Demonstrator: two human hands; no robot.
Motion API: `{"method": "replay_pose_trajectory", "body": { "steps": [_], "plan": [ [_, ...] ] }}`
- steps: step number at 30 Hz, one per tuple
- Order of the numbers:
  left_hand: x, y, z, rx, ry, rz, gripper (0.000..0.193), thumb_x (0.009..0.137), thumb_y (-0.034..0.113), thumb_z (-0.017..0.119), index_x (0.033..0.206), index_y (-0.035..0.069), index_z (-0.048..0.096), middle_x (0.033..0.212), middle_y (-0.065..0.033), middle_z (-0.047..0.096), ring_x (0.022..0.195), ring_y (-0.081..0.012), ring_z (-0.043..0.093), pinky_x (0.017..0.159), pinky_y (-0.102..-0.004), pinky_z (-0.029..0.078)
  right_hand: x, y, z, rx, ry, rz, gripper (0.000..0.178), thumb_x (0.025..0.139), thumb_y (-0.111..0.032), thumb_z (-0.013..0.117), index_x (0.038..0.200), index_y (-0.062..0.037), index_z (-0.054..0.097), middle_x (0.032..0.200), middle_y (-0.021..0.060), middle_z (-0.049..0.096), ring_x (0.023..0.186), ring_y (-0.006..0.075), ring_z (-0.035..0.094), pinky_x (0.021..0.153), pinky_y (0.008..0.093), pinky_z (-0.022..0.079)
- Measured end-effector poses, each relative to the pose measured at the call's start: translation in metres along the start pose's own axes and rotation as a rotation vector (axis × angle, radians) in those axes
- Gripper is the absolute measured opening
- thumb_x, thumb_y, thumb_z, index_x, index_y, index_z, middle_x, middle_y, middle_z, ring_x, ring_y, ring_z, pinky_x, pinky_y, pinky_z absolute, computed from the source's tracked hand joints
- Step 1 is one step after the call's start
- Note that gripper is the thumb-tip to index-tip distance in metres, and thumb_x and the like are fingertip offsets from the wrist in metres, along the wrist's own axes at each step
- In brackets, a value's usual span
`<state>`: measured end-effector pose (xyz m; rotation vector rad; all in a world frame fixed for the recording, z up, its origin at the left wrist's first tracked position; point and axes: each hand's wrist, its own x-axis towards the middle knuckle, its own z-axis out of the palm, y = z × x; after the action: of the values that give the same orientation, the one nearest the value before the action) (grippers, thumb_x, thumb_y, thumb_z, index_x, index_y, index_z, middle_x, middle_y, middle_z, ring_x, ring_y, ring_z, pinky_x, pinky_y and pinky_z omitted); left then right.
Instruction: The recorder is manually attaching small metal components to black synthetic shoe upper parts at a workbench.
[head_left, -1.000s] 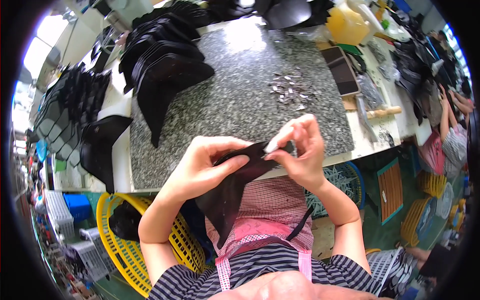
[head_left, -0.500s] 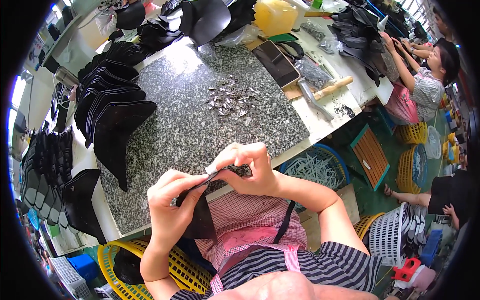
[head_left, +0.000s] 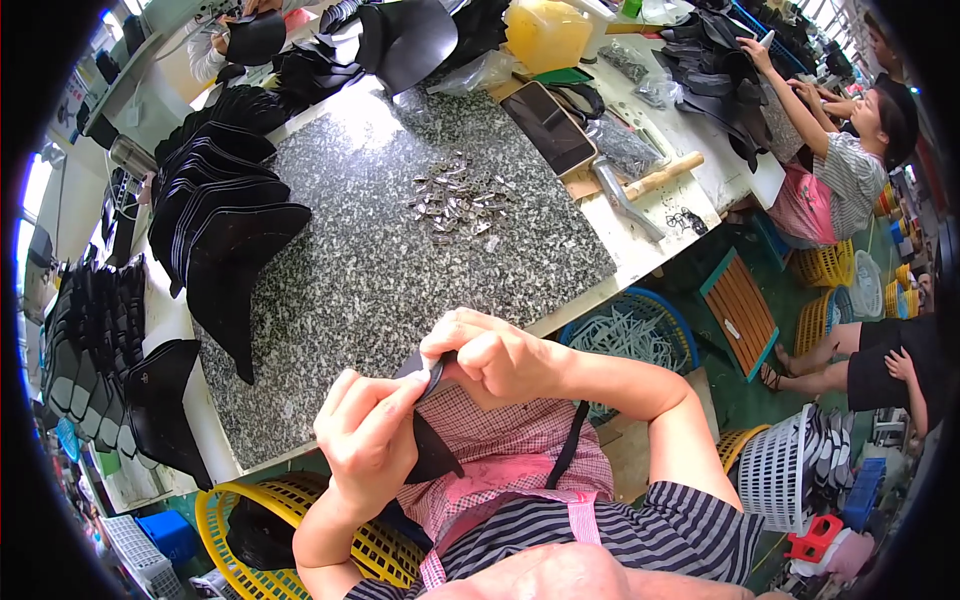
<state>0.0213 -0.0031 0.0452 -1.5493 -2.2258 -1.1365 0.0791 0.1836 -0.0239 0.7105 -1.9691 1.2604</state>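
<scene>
A black, leather-like shaped piece is pinched between my two hands at the table's near edge. My left hand is closed on it, thumb and fingers on its bent edge. Right beside it, my right hand also pinches that edge, fingers curled. The fingertips nearly meet and hide whatever small thing may be between them. The lower part of the piece hangs down in front of my checked apron. Beyond my hands, a scattered pile of small shiny metal pieces lies on the speckled stone slab.
Stacked black pieces overhang the slab's left side. A phone, a hammer and a yellow container stand at the right and back. A yellow basket is below left, a blue-rimmed basket below right. Co-workers sit nearby.
My left hand has shifted slightly right, and my right hand has come down toward me. The black piece has turned, its hanging end swinging right. A co-worker's hand at right has risen.
</scene>
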Motion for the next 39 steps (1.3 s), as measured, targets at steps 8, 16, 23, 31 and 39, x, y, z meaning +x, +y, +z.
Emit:
{"method": "replay_pose_trajectory", "body": {
  "steps": [8,16,23,31,39],
  "plan": [
    [-0.004,0.001,-0.004,0.144,-0.047,0.12,0.042,0.062,-0.003,0.064,0.102,0.007,0.072,0.08,-0.0028,0.064,0.057,-0.019,0.05,0.05,-0.0311,0.041,-0.01,-0.006,-0.002,0.309,-0.063,0.28,0.042,0.079,0.016,0.058,0.105,-0.0047,0.032,0.103,0.0206,0.057,0.087,0.0344,0.062,0.074,0.0425,0.052],
    [-0.017,-0.001,-0.028,0.152,-0.079,0.018,0.044,0.063,0.002,0.067,0.106,0.009,0.073,0.081,-0.0008,0.066,0.057,-0.0173,0.051,0.049,-0.0301,0.045,0.006,0.001,0.017,0.224,0.013,0.129,0.054,0.072,0.017,0.066,0.097,-0.0105,0.026,0.094,0.0159,0.065,0.08,0.0286,0.062,0.068,0.04,0.05],
    [-0.036,-0.014,-0.059,0.073,-0.06,-0.166,0.031,0.069,-0.005,0.066,0.098,0.006,0.073,0.076,-0.0047,0.065,0.065,-0.0219,0.059,0.059,-0.0332,0.05,0.017,0.0,0.046,0.235,-0.028,0.131,0.053,0.073,0.014,0.07,0.096,-0.0109,0.029,0.087,0.0127,0.059,0.076,0.0249,0.056,0.066,0.0374,0.047],
    [-0.072,-0.118,-0.221,0.504,0.001,-0.531,0.018,0.075,0.001,0.073,0.092,-0.001,0.071,0.081,-0.0134,0.07,0.074,-0.023,0.068,0.068,-0.0313,0.051,0.013,0.016,0.028,0.166,0.009,0.405,0.047,0.085,-0.004,0.073,0.111,-0.0084,0.035,0.115,0.0165,0.053,0.104,0.0243,0.054,0.094,0.0387,0.041],
    [-0.088,-0.192,-0.239,1.288,0.006,-0.396,0.036,0.08,0.006,0.068,0.115,0.013,0.068,0.099,-0.0053,0.064,0.098,-0.0216,0.059,0.08,-0.0341,0.044,0.016,0.032,-0.009,-0.272,-0.149,0.497,0.02,0.085,0.0,0.068,0.1,-0.0027,0.055,0.103,0.0137,0.06,0.098,0.0303,0.059,0.091,0.0379,0.045]
  ]
}}
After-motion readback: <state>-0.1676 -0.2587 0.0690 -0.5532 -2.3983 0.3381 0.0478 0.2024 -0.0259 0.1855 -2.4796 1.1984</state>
